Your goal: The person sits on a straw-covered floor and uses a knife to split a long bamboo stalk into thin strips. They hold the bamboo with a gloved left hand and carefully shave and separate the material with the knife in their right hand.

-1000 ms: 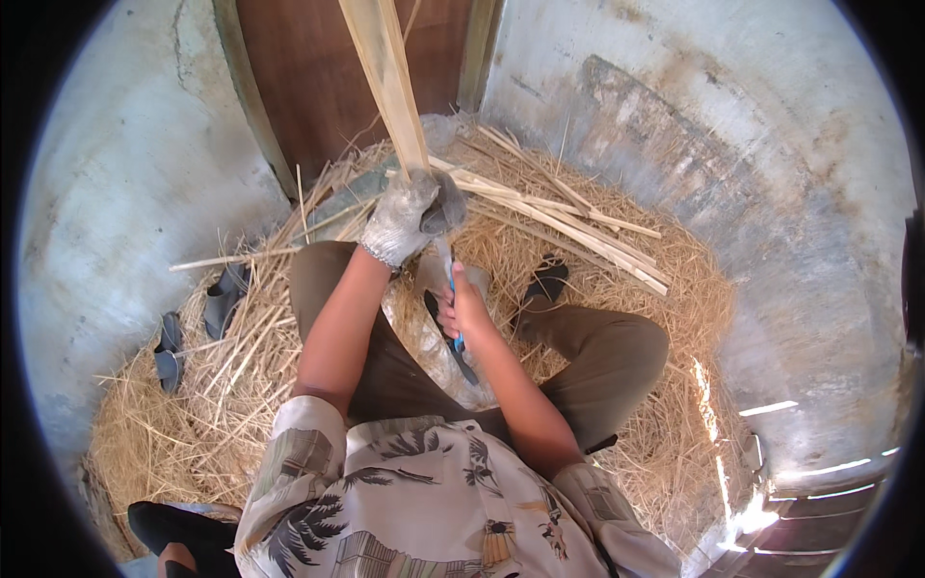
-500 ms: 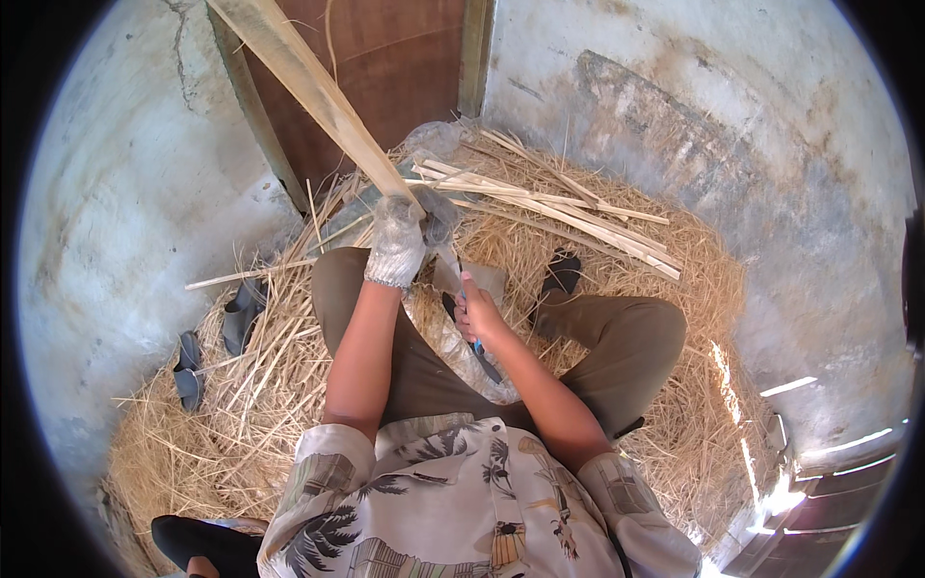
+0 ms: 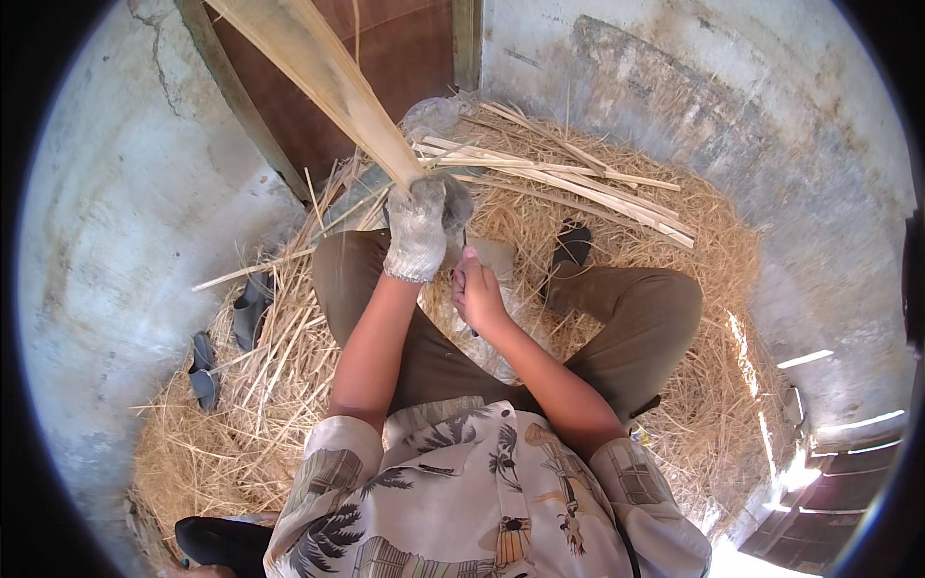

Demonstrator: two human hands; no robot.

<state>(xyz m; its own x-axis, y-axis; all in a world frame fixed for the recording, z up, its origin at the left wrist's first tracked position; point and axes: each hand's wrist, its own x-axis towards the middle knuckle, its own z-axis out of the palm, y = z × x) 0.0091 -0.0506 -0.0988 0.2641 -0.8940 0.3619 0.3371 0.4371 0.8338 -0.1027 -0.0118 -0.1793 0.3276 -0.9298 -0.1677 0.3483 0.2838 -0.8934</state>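
Observation:
In a pale knitted glove, my left hand (image 3: 418,231) is closed round the lower end of a long, pale bamboo slat (image 3: 337,82). The slat slants up and away to the far left, past the top edge of the view. Just right of the glove, my right hand (image 3: 479,294) is a closed fist round a knife (image 3: 464,235). Only a thin dark part of the knife shows above the thumb; its handle is mostly hidden by the fingers. A dark grey cloth or pad (image 3: 457,200) lies against the glove's right side.
Split bamboo sticks (image 3: 578,188) lie across a heap of shavings (image 3: 703,260) around my crossed legs. Dark sandals (image 3: 252,313) rest at the left. A brown door (image 3: 289,87) and plastered walls (image 3: 655,96) stand close. Another person's black-clothed limb (image 3: 222,541) shows at lower left.
The right hand has moved up and turned, closer beside the glove, and the knife's handle shows less. The left hand still grips the slat, slightly farther right. The whole view has shifted a little.

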